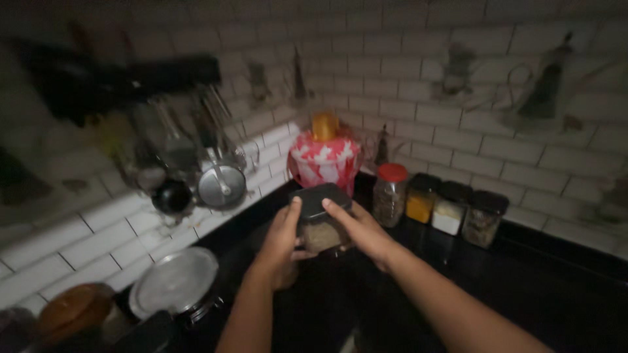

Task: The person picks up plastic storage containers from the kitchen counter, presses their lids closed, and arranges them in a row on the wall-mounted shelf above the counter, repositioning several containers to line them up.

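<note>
Both hands clasp a small square clear plastic jar with a black lid (319, 219), brownish contents inside, held above the dark worktop (536, 287). Left hand (280, 243) grip wraps its left side, right hand (363, 232) grip covers its right side, fingertips on the lid edge. Just right of the grip: a red-lidded glass jar (390, 193), then three black-lidded jars (451, 208). Behind the grip: a red-and-white patterned container (325, 160). Lower left: a round steel lid (174, 282).

Red-and-white patterned package (325, 161) stands against the tiles (corner).
</note>
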